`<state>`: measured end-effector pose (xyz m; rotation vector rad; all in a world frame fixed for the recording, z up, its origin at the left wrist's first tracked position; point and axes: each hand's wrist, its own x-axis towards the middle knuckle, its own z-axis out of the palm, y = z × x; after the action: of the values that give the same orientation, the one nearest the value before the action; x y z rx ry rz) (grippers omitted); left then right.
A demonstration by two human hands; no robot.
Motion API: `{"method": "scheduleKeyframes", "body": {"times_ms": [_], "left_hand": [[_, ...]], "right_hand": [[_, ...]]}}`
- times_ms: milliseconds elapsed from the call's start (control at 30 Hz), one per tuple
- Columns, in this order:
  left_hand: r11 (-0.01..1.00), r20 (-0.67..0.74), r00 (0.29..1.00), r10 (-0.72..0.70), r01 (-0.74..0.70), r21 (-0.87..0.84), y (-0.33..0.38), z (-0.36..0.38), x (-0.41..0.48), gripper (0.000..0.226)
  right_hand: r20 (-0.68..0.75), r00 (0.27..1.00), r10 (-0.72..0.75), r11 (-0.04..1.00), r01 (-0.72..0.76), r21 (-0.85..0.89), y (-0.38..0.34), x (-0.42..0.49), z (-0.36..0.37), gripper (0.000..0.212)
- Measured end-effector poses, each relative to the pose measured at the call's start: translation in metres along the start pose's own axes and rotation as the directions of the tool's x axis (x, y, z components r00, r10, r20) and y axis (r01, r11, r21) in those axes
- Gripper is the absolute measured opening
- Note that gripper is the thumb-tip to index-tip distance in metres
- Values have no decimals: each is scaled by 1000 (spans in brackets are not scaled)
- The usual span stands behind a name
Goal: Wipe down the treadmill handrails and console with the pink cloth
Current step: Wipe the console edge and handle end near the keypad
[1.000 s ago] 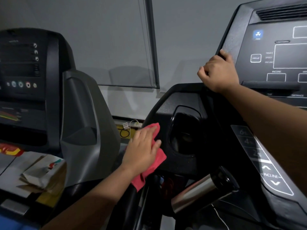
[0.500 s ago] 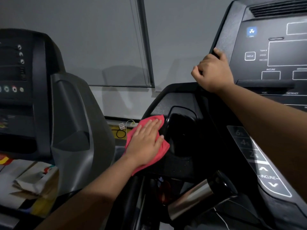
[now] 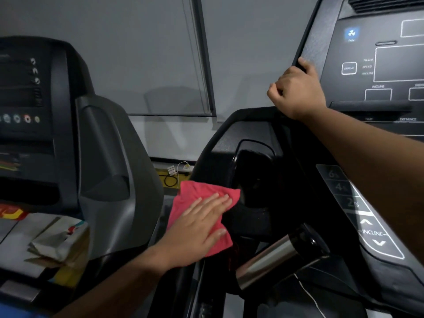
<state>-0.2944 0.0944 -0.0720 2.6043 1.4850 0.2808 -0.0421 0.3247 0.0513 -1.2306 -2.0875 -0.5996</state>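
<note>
The pink cloth [image 3: 191,195] is soft and slightly rumpled, a reddish pink. It is spread flat over the lower left corner of the console [image 3: 378,65], just beside the dark cup holder [image 3: 254,171]. The left hand [image 3: 202,228] presses it there with straight, spread fingers. The right hand [image 3: 296,92] grips the console's upper left edge, fingers curled round it. A steel bottle [image 3: 273,258] lies tilted at the console's foot.

- Pink cloth [image 3: 192,196]: soft fabric, matt, lightly creased.
- Console [image 3: 390,104]: black plastic with a matt face; the side edge looks finely speckled and rough.
- Cup holder [image 3: 252,166]: glossy black plastic, dust-flecked.
- Handrail [image 3: 270,255]: smooth bright metal sleeve with a satin sheen and a glossy black cap.
- Incline keypad [image 3: 358,210]: smooth grey membrane, low sheen.
- Neighbouring treadmill shroud [image 3: 110,157]: smooth, matt grey plastic.
- Folded papers [image 3: 55,239]: matt, crumpled.
</note>
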Motion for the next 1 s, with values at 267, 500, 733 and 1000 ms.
{"method": "scheduleKeyframes", "body": {"times_ms": [267, 500, 733, 1000], "left_hand": [[982, 64, 984, -164, 169, -79, -31, -17, 57, 53], [893, -73, 908, -413, 388, -227, -49, -18, 115, 49], [943, -9, 943, -334, 334, -1, -13, -11, 71, 56], [988, -142, 990, 2, 21, 156, 22, 18, -7, 49]], "right_hand": [[13, 1000, -6, 1000, 6, -7, -2, -1, -1, 49], [17, 1000, 7, 1000, -7, -14, 0, 1, 0, 50], [24, 1000, 20, 999, -21, 46, -3, 0, -3, 39], [19, 1000, 18, 999, -19, 40, -1, 1, -2, 38]]}}
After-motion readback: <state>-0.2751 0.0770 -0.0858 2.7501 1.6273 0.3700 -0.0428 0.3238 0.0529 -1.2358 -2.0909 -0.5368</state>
